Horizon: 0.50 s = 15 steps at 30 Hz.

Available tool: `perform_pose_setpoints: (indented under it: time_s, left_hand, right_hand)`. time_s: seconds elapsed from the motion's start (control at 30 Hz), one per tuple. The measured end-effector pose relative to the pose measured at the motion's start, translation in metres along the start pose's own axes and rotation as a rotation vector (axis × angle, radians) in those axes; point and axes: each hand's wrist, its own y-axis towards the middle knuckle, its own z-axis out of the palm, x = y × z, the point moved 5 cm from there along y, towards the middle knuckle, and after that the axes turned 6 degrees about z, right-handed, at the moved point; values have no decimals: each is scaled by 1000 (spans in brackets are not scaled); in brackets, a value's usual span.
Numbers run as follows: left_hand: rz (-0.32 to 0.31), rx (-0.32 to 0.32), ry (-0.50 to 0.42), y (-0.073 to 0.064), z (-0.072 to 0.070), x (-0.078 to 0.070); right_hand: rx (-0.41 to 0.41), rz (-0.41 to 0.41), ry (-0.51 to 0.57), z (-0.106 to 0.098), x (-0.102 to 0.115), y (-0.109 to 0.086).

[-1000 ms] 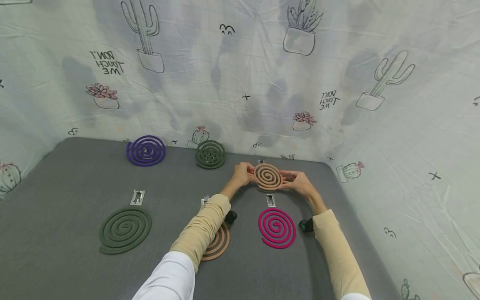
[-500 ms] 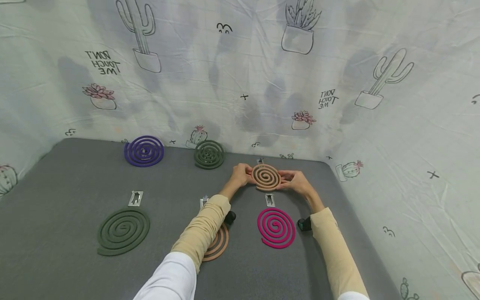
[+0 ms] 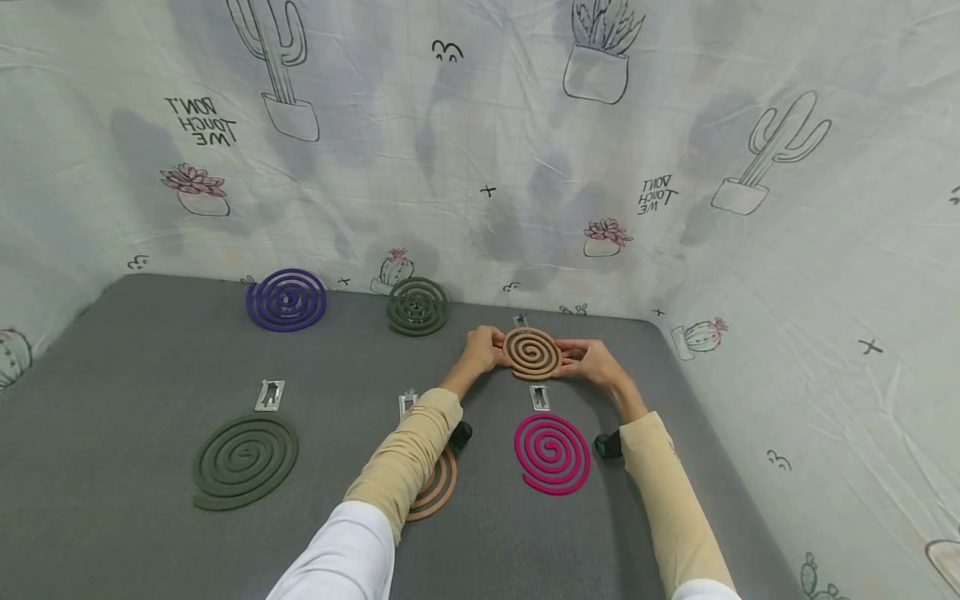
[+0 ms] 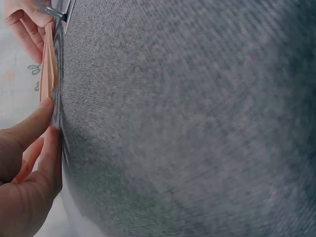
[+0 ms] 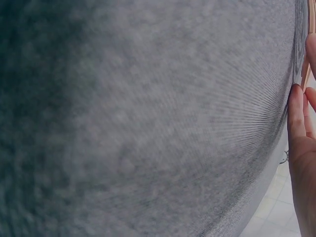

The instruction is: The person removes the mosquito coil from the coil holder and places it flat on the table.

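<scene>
Rising beyond both hands (image 3: 482,350) (image 3: 596,364), printed cloth (image 3: 375,142) borders the grey surface (image 3: 345,358).

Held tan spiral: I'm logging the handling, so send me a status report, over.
Left grip and right grip holding opposite edges. Tan spiral held between them. Pink spiral apart, nearer the person. No obstruction visible.
</scene>
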Motion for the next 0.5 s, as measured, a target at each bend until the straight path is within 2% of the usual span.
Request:
perform_pose_setpoints:
  time_s: [0.07,0.13,0.23,0.37,0.4,0.43,0.47,0.5]
  left_hand:
    - [-14,7,-12,9,6,10]
    - [-47,28,-42,15,8,14]
    - [-6,0,-5,24,12,26]
    - [53,-5,22,69,41,77]
    - [49,-5,23,80,50,89]
    - [48,-5,25,81,51,90]
    - [55,-6,20,92,59,103]
    - [28,17,6,91,57,101]
  right_hand:
    - [-2,0,4,0,0,0]
    - [-9,2,2,0,0,0]
    - [-12,2,16,0,-4,3]
    - [-7,-6,18,0,-4,3]
    - [-6,-5,23,0,-4,3]
    - [-4,-3,22,0,-4,3]
    - [-4,0,20,0,-4,3]
    - [-5,4,21,1,-4,3]
